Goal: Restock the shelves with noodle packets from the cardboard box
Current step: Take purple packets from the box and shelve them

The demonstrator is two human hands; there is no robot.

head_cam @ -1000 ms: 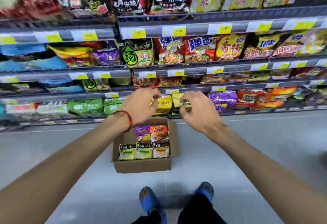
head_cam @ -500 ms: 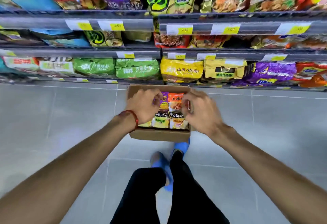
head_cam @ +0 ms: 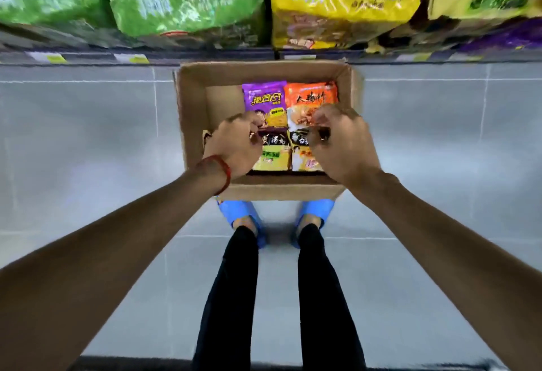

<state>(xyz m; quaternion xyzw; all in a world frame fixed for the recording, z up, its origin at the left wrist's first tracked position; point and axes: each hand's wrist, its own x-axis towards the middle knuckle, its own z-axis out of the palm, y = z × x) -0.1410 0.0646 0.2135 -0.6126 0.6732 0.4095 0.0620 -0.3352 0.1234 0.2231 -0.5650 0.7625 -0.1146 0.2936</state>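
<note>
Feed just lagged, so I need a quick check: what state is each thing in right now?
Cardboard box: open, on the floor, left part bare.
Purple packet: flat in the box, untouched.
Orange packet: flat in the box.
Left hand: curled, low over the packets.
Right hand: curled, low over the packets.
Bottom shelf: stocked.

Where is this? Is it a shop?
Probably a shop aisle: big green bags and yellow noodle bags fill a low shelf with price tags, and a brown cardboard box of packets sits on the tiled floor.
</note>
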